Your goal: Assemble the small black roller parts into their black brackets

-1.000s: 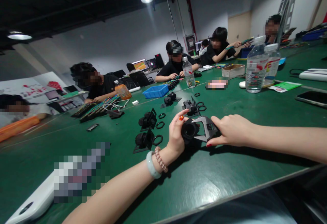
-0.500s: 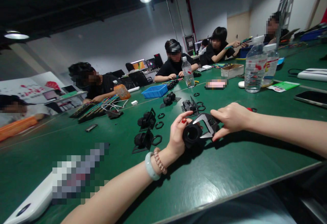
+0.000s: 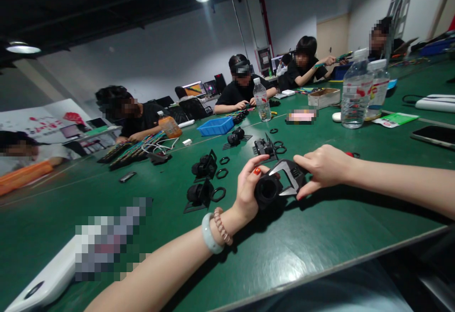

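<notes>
My left hand [image 3: 246, 189] is closed around a black round fitting [image 3: 265, 201] with a hollow end that faces me. In my right hand [image 3: 325, 166], fingers pinch the head of an adjustable wrench [image 3: 294, 175] with silver jaws and a black body. The jaws are spread and sit against the fitting's right side, over the table. Left of my hands stand black bracketed parts [image 3: 198, 194] with loose black hex rings [image 3: 218, 194] beside them. Another black bracketed part [image 3: 263, 147] lies just beyond my left fingers.
On the green table [image 3: 170, 248] are a blue tray [image 3: 215, 126], water bottles [image 3: 356, 101], an orange drink bottle [image 3: 169, 125], a wooden box [image 3: 323, 97] and a phone [image 3: 435, 135]. A white device [image 3: 46, 274] lies near my left arm. Several people work across the table.
The wrench has turned slightly and its jaws sit closer over the fitting's edge. My left hand keeps its hold in nearly the same place.
</notes>
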The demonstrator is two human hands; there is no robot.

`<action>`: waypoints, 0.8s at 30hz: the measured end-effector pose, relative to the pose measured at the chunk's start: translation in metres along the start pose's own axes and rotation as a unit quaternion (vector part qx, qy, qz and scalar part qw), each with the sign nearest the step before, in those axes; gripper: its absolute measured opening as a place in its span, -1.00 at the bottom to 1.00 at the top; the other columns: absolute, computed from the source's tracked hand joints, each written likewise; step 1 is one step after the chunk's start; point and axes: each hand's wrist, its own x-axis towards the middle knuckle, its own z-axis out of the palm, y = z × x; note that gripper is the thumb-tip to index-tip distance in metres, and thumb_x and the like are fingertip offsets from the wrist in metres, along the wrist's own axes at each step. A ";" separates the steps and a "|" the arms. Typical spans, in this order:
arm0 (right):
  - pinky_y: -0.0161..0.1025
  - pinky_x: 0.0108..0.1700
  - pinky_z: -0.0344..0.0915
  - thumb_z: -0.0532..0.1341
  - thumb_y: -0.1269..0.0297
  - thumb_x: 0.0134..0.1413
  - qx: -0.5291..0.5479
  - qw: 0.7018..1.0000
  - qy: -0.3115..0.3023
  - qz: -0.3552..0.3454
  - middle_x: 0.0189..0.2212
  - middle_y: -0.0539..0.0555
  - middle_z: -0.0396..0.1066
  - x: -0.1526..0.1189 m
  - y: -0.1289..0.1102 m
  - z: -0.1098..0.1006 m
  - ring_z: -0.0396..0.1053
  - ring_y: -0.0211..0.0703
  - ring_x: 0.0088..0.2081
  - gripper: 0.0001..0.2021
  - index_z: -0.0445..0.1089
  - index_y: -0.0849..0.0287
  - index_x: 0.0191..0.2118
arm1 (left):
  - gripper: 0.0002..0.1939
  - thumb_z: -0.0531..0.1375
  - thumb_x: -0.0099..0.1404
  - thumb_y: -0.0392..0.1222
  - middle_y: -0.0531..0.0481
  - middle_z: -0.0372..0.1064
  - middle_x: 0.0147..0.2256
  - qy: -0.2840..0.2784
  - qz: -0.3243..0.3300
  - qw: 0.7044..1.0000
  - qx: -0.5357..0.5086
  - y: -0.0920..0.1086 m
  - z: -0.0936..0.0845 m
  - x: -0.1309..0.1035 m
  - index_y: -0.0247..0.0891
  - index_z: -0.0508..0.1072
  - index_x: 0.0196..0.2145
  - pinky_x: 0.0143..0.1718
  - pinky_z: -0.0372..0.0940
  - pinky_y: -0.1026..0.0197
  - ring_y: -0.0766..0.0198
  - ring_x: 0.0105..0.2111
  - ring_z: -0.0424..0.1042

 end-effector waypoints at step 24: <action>-0.32 -0.58 -0.32 -0.13 -0.40 -0.21 -0.006 0.999 -0.034 0.034 -0.59 0.16 0.43 -0.002 -0.013 -0.001 0.42 0.04 -0.55 -0.31 0.20 0.24 -0.37 | -0.54 0.06 0.12 -0.01 0.02 0.30 -0.48 -0.002 0.026 1.000 -0.001 -0.001 -0.004 0.000 -0.33 0.25 -0.08 -0.57 0.14 0.36 0.38 -0.56 0.25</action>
